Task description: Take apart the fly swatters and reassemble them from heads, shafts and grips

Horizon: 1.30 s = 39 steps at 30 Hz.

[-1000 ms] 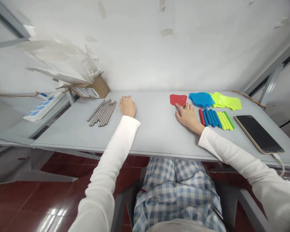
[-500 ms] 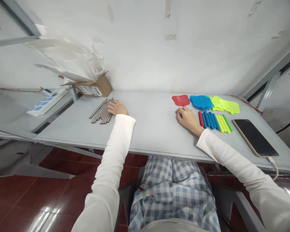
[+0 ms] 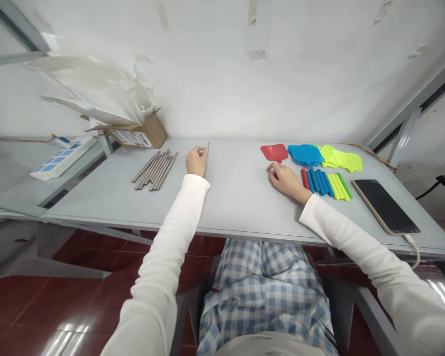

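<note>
My left hand (image 3: 196, 161) is closed around a thin metal tube (image 3: 207, 147), whose tip sticks up past the fingers. To its left lies a loose pile of similar silver tubes (image 3: 156, 170). My right hand (image 3: 286, 180) rests on the table with its fingers loosely extended and nothing visible in them. Just beyond its fingertips is a red fly swatter head (image 3: 274, 153). Beside it are stacked blue swatter heads (image 3: 305, 155) and yellow-green ones (image 3: 341, 159). Right of that hand, a row holds a red handle (image 3: 305, 181), several blue handles (image 3: 321, 182), yellow handles (image 3: 337, 187) and a green handle (image 3: 344, 185).
A phone (image 3: 385, 206) with a white cable lies at the right of the grey table (image 3: 237, 198). At the back left stands an open cardboard box (image 3: 154, 131) with white plastic packaging. A power strip (image 3: 62, 158) is at the far left. The wall borders the table's back.
My left hand has lifted a metal tube off the pile and moved right with it. My right hand stays in about the same place. The view has shifted slightly.
</note>
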Tool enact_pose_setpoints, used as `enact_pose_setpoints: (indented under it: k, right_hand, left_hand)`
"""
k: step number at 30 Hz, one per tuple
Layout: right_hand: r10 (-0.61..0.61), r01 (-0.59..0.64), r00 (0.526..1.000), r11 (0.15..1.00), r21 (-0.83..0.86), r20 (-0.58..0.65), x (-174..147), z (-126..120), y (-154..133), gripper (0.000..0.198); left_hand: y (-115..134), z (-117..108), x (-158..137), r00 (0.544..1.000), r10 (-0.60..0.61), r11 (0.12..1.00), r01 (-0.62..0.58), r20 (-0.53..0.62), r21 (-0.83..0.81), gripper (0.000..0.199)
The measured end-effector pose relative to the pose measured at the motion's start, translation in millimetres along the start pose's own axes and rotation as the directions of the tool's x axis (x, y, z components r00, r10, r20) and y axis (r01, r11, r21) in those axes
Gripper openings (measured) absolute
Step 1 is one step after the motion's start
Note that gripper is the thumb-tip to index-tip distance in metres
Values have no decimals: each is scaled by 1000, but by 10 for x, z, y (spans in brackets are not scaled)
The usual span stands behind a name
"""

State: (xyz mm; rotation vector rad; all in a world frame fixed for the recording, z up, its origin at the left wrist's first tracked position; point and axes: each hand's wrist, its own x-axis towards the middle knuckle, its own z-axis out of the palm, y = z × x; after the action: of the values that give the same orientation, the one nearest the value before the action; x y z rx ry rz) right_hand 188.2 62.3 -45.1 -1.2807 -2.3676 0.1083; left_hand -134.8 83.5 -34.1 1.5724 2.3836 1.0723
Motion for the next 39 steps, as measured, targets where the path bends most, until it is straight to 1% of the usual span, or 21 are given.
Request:
enact_pose_setpoints:
  k: [2, 5, 7, 8, 9, 10, 11, 13, 16, 18, 19, 20, 22, 25, 27, 29, 31, 32, 34, 37, 39]
  right_hand:
    - [-7, 7, 1000, 1000, -4, 13, 1, -5, 3, 27]
    - [-3, 3, 999, 1000, -20, 33, 6, -9, 4, 27]
    - [3, -1, 999, 1000, -28, 49, 10, -8, 7, 27]
    - [3, -2, 998, 1000, -30, 56, 11, -8, 8, 28]
    - [3, -1, 998, 999, -32, 62, 11, -7, 9, 28]
    - [3, 0, 998, 999, -36, 66, 10, -6, 8, 29]
    - [2, 1, 998, 999, -44, 69, 6, -5, 3, 29]
    - [-4, 10, 997, 997, -78, 74, -10, -8, -21, 30]
    - [-18, 29, 998, 981, -192, 59, -53, -40, -97, 32]
    - [20, -13, 1000, 957, -289, 20, -82, -90, -146, 33]
    - [65, -66, 998, 941, -331, -13, -94, -124, -158, 34]
    - [123, -134, 991, 922, -363, -54, -103, -163, -158, 35]
    - [246, -276, 961, 874, -400, -125, -114, -248, -115, 36]
    - [395, -413, 909, 804, -427, -135, -123, -350, 17, 37]
    - [437, -438, 893, 781, -446, -111, -131, -375, 95, 37]
    - [420, -421, 901, 788, -449, -108, -138, -366, 134, 37]
    - [377, -389, 919, 811, -437, -118, -145, -343, 138, 39]
    - [359, -375, 926, 822, -429, -121, -149, -333, 134, 40]
    - [335, -352, 935, 835, -424, -116, -157, -322, 133, 41]
    - [298, -311, 949, 848, -428, -100, -163, -320, 160, 38]
    - [242, -262, 965, 882, -392, -99, -154, -301, 177, 37]
  left_hand:
    - [-14, 25, 6, 1000, -3, 996, 3, 3, -84, 34]
    - [-29, 72, 11, 999, -12, 984, 20, 51, -175, 29]
    - [5, 95, 3, 996, -74, 947, 89, 59, -309, 28]
    - [39, 99, -10, 990, -116, 900, 138, 79, -414, 30]
    - [82, 98, -30, 981, -148, 827, 191, 122, -529, 33]
    - [134, 91, -59, 969, -164, 729, 245, 185, -639, 35]
    - [190, 78, -95, 953, -162, 616, 300, 256, -729, 34]
    - [305, 44, -186, 912, -110, 377, 407, 396, -832, 26]
    - [450, 8, -328, 856, 3, 58, 516, 517, -855, 15]
    - [510, 10, -397, 830, 62, -74, 558, 554, -827, 10]
    - [528, 19, -420, 820, 70, -107, 573, 568, -813, 9]
    - [539, 32, -435, 812, 69, -122, 584, 580, -803, 7]
    - [541, 70, -446, 809, 58, -116, 587, 584, -801, 6]
    - [522, 138, -437, 842, 73, -53, 538, 534, -841, 8]
    - [511, 183, -429, 878, 92, 27, 469, 469, -883, 9]
    - [505, 215, -432, 905, 113, 144, 392, 409, -908, 12]
    - [505, 226, -450, 906, 155, 269, 345, 394, -899, 18]
    - [507, 224, -464, 894, 183, 316, 340, 409, -886, 20]
    - [511, 205, -498, 847, 248, 367, 368, 471, -854, 22]
    - [516, 171, -547, 752, 323, 385, 450, 575, -805, 20]
    - [518, 164, -565, 708, 353, 384, 487, 612, -785, 19]
